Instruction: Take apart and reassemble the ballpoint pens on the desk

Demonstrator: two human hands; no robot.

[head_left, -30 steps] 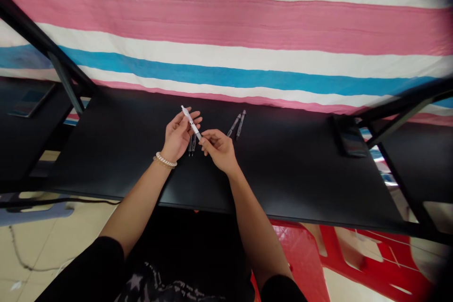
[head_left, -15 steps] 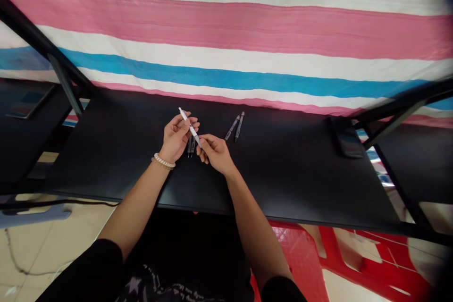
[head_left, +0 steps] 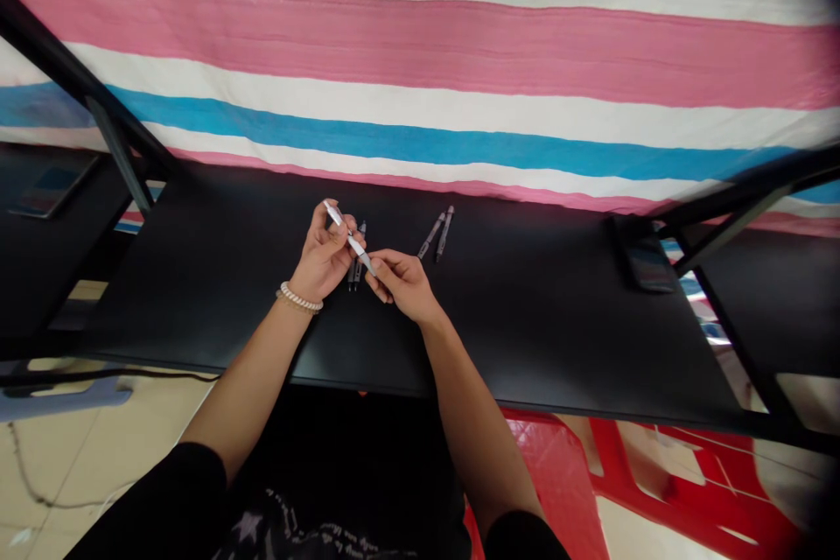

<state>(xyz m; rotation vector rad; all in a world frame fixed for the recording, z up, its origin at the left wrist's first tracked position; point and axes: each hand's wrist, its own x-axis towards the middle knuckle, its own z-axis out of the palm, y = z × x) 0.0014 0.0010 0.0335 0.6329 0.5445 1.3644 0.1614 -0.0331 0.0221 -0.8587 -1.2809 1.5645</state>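
Diagonally, a white pen (head_left: 358,248) bridges both hands above the dark surface (head_left: 557,324).
Its long axis slants toward the right hand (head_left: 408,284), whose grip pinches the near end; the left hand (head_left: 318,262) pinches farther up.

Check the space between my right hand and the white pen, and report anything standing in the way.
Nothing visible stands between them: the right hand already pinches the white pen at its lower end, while the left hand holds it farther up. The dark pens lie on the black table, outside that grip.
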